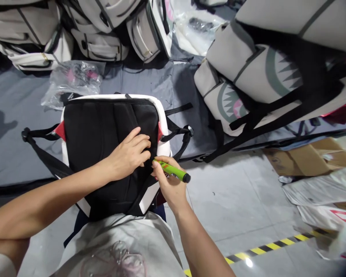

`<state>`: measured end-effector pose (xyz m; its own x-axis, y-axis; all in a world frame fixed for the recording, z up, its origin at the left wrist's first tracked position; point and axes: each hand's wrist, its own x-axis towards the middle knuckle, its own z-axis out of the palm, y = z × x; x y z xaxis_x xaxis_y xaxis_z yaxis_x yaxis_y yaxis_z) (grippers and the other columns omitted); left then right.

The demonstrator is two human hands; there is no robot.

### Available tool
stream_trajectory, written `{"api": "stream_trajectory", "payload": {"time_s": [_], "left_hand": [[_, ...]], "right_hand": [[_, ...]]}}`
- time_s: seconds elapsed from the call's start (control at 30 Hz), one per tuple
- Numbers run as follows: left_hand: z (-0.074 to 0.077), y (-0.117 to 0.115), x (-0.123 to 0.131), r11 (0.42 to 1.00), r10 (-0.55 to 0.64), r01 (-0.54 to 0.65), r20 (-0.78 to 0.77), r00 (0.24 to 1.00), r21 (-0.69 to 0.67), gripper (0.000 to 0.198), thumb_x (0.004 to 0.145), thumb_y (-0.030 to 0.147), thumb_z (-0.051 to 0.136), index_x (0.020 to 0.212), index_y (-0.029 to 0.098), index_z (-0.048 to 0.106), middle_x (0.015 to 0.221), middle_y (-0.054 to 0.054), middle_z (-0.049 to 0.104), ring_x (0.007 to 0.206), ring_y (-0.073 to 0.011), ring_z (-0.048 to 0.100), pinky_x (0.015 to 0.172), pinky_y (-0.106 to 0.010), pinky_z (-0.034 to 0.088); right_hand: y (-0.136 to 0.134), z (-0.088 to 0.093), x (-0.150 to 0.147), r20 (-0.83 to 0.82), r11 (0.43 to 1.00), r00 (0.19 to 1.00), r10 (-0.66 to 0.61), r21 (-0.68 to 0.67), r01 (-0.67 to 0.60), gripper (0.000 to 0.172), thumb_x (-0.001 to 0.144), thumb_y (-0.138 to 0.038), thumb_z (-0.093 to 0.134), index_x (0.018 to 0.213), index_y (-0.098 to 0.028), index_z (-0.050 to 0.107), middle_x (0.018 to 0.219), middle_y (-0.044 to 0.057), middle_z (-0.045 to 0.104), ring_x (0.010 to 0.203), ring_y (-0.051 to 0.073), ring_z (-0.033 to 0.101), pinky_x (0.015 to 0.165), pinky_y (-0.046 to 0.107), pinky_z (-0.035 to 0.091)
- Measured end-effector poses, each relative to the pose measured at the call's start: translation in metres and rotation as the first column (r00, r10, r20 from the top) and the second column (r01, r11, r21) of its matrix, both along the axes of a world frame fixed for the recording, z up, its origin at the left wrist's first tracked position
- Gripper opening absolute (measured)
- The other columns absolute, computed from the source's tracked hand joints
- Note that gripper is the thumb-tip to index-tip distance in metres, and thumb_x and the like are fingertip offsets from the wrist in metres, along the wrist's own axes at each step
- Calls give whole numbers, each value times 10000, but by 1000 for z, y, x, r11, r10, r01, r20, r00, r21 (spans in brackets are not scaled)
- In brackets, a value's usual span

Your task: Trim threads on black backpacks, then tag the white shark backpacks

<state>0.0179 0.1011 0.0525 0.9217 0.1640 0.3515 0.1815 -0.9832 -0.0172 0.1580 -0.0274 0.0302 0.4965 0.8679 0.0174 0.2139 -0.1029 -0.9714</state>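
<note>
A backpack [86,138] lies in front of me with its black back panel facing up; white edging runs round it and red tabs sit at both sides. My left hand [134,152] rests on the right part of the panel, fingers spread apart. Close beside it, at the panel's right edge, my right hand [170,184] grips a green marker pen [171,169]. The marker's black end points right, away from the bag; its other end is hidden by my fingers. Black straps [40,148] with buckles hang off both sides.
Grey-white backpacks [100,34] line the back of the grey-covered table [14,96]. More bags with a shark-mouth print [233,100] are stacked at right. A clear plastic bag [77,79] lies behind my backpack. Cardboard [308,156] and yellow-black tape [259,251] are on the floor.
</note>
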Motion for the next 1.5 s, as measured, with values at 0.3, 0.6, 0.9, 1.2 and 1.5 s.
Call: {"api": "stream_trajectory", "payload": {"time_s": [0.3,0.6,0.9,1.2,1.5], "left_hand": [[-3,3,1,1000,1,-1,-5,1000,0,120,833,237,731,877,151,659,1098,-110,675,1219,-298,571,1179,-585,376],[-9,4,1,1000,1,-2,30,1000,21,144,806,238,758,873,152,664,1074,-110,678,1203,-297,580,1176,-564,393],[-10,4,0,1000,0,-1,63,998,24,160,791,240,776,858,149,663,1068,-104,684,1189,-292,588,1175,-538,396],[15,11,19,997,-29,45,-212,977,68,287,747,387,819,808,144,679,799,-82,699,841,-239,614,878,-397,442],[118,-53,-29,952,285,-269,-105,953,143,335,795,439,779,831,131,650,777,-81,719,792,-254,668,731,-373,354]], "right_hand": [[-6,-11,-3,-12,999,999,-37,-15,37,236,886,-416,674,953,-191,697,756,16,685,572,147,645,548,274,550],[-2,-9,0,-76,998,996,-57,-45,54,343,856,-491,699,979,-172,687,754,30,714,562,149,663,553,277,567],[0,-7,-1,-121,995,990,-68,-80,58,373,824,-514,730,963,-172,680,726,34,710,554,162,664,518,271,566],[-8,-1,-2,-16,998,999,-35,-47,34,317,841,-489,715,932,-187,683,739,28,691,586,171,665,556,295,597],[-37,70,-16,184,871,982,33,477,-119,188,896,-326,682,1064,-243,693,920,57,727,730,226,728,686,389,598]]}}
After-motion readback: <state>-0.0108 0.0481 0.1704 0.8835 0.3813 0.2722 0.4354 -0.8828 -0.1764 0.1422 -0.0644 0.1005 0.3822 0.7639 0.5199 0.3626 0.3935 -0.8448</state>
